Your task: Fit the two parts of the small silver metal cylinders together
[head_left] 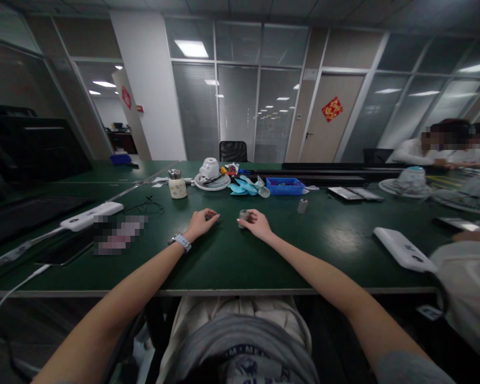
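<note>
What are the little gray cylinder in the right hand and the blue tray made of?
The gray cylinder in the right hand may be dull metal, going by its gray color, but it's too small to be sure. The blue tray looks like plastic, with bright, even color along its wall.

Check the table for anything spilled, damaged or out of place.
Light-blue fan blades lie loose beside a white grille on the green table, not mounted in it, so they look out of place. I see no spill. The gray cylinder in the right hand looks ordinary.
</note>
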Motion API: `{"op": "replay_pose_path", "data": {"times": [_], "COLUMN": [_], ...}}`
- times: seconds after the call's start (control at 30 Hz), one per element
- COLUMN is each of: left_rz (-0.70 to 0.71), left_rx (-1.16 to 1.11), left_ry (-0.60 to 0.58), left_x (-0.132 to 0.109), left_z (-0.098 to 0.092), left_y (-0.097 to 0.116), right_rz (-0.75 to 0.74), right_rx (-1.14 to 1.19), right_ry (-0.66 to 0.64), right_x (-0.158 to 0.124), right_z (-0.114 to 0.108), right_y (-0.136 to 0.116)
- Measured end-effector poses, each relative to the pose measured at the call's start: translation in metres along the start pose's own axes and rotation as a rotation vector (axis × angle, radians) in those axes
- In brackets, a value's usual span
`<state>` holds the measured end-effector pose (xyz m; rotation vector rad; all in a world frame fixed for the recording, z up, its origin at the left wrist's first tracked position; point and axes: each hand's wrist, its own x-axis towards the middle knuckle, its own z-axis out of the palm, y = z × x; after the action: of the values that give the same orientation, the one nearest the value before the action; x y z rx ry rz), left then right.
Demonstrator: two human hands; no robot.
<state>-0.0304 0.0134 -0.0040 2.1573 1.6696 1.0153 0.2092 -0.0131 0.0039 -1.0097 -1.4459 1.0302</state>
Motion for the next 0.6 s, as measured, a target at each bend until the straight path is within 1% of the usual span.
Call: {"op": "replay_pose_path", "data": {"times": [0.07, 0.1, 0.17, 0.2, 0.23, 0.27, 0.33, 0.4, 0.43, 0.5, 0.6], "left_rz": [-0.005, -0.007, -0.003, 0.001, 0.005, 0.007, 0.006, -0.007, -0.014, -0.025, -0.04], "left_rx": [0.005, 0.007, 0.01, 0.01, 0.011, 0.012, 0.013, 0.013, 0.01, 0.003, 0.003], "left_ry": [0.004, 0.007, 0.01, 0.008, 0.007, 0.004, 0.004, 0.009, 0.012, 0.019, 0.029], "left_x": [0.0, 0.0, 0.0, 0.0, 0.0, 0.0, 0.001, 0.002, 0.003, 0.004, 0.004], "left_z": [0.0, 0.0, 0.0, 0.0, 0.001, 0.002, 0.003, 0.004, 0.005, 0.006, 0.005], "left_y": [0.001, 0.001, 0.001, 0.001, 0.001, 0.0, -0.001, -0.002, -0.003, -0.004, -0.003], "right_rz": [-0.16, -0.242, -0.379, -0.416, -0.423, -0.406, -0.304, -0.143, -0.053, 0.111, 0.256], "right_rx": [-0.099, -0.161, -0.322, -0.409, -0.489, -0.549, -0.624, -0.682, -0.717, -0.782, -0.82], "right_ry": [0.069, 0.14, 0.352, 0.483, 0.609, 0.731, 0.923, 1.034, 1.052, 1.026, 0.939], "right_x": [0.004, 0.008, 0.018, 0.022, 0.027, 0.03, 0.034, 0.033, 0.032, 0.029, 0.028], "right_z": [-0.012, -0.023, -0.054, -0.074, -0.096, -0.119, -0.164, -0.202, -0.217, -0.237, -0.248], "right_y": [-0.009, -0.015, -0.027, -0.03, -0.032, -0.032, -0.023, -0.008, 0.001, 0.017, 0.035]}}
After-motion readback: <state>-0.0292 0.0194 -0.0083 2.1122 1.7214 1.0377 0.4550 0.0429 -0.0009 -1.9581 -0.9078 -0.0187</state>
